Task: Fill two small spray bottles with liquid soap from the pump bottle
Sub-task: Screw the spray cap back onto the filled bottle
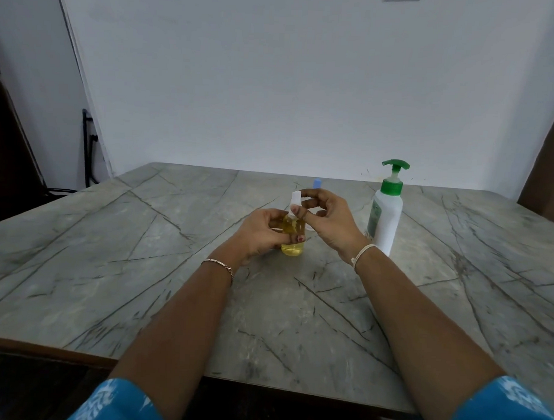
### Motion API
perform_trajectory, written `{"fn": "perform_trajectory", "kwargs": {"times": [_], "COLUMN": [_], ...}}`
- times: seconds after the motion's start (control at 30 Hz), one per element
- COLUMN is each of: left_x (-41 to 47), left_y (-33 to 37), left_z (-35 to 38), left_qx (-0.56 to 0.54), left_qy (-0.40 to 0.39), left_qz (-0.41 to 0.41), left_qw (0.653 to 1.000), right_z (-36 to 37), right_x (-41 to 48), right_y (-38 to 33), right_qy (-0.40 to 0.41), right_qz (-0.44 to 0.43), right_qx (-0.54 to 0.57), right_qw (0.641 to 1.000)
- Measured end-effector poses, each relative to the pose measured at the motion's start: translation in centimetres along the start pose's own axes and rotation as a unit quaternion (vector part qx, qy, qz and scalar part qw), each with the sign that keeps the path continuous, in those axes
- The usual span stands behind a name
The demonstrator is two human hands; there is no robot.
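A small clear spray bottle (292, 248) holding yellow liquid stands upright on the grey table (141, 268) near its middle. My left hand (262, 233) grips its body. My right hand (327, 219) pinches the white spray top (295, 200) on the bottle's neck. Behind my right hand only the blue cap of a second small bottle (317, 183) shows; its body is hidden. To the right stands the white pump bottle (384, 220) with its green pump head, apart from both hands.
A pale wall (274, 84) runs behind the table's far edge. The table's wooden front edge (44, 349) lies close to me. Dark cables and a stand (87, 153) hang off the left side. A brown panel (550, 175) rises at far right.
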State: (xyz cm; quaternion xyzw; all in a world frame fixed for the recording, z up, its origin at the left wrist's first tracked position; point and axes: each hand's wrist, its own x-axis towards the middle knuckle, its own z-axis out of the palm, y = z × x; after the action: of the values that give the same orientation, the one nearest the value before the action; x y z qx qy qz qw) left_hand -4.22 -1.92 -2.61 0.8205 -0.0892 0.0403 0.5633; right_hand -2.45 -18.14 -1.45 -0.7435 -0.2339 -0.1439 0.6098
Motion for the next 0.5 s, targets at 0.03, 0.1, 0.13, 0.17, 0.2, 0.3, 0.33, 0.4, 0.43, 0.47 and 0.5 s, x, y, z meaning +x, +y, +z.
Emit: {"fn": "perform_trajectory", "kwargs": {"times": [0.03, 0.1, 0.13, 0.17, 0.2, 0.3, 0.33, 0.4, 0.43, 0.47, 0.5], "left_x": [0.1, 0.4, 0.6, 0.8, 1.0, 1.5, 1.5, 1.4, 1.3, 1.2, 1.2], "left_y": [-0.1, -0.4, -0.5, -0.6, -0.7, -1.1, -1.2, -1.4, -1.5, -1.5, -1.6], "left_z": [-0.1, -0.4, -0.6, -0.8, -1.0, -1.8, -2.0, -2.4, -2.6, -2.7, -2.9], "left_qx": [0.008, 0.023, 0.031, 0.037, 0.045, 0.076, 0.081, 0.074, 0.068, 0.064, 0.061], "left_qy": [0.009, 0.035, 0.052, 0.073, 0.095, 0.16, 0.179, 0.21, 0.221, 0.231, 0.239], "left_qz": [0.002, 0.005, 0.002, -0.005, -0.014, -0.034, -0.04, -0.044, -0.043, -0.043, -0.043], "left_qw": [1.0, 0.999, 0.998, 0.997, 0.994, 0.984, 0.98, 0.974, 0.972, 0.97, 0.968], "right_z": [0.0, 0.1, 0.1, 0.0, 0.0, -0.1, -0.1, -0.2, -0.2, -0.2, -0.2], "right_x": [0.0, 0.0, 0.1, 0.1, 0.2, 0.3, 0.4, 0.4, 0.5, 0.5, 0.5], "right_y": [0.1, 0.3, 0.5, 0.6, 0.7, 1.2, 1.2, 1.4, 1.5, 1.6, 1.6], "right_qy": [0.003, 0.01, 0.018, 0.027, 0.037, 0.054, 0.056, 0.057, 0.056, 0.055, 0.054], "right_qz": [0.003, 0.005, 0.007, 0.01, 0.013, 0.025, 0.03, 0.038, 0.041, 0.045, 0.047], "right_qx": [0.003, 0.002, -0.002, -0.005, -0.006, -0.005, -0.008, -0.014, -0.014, -0.015, -0.017], "right_qw": [1.0, 1.0, 1.0, 1.0, 0.999, 0.998, 0.998, 0.998, 0.997, 0.997, 0.997]}}
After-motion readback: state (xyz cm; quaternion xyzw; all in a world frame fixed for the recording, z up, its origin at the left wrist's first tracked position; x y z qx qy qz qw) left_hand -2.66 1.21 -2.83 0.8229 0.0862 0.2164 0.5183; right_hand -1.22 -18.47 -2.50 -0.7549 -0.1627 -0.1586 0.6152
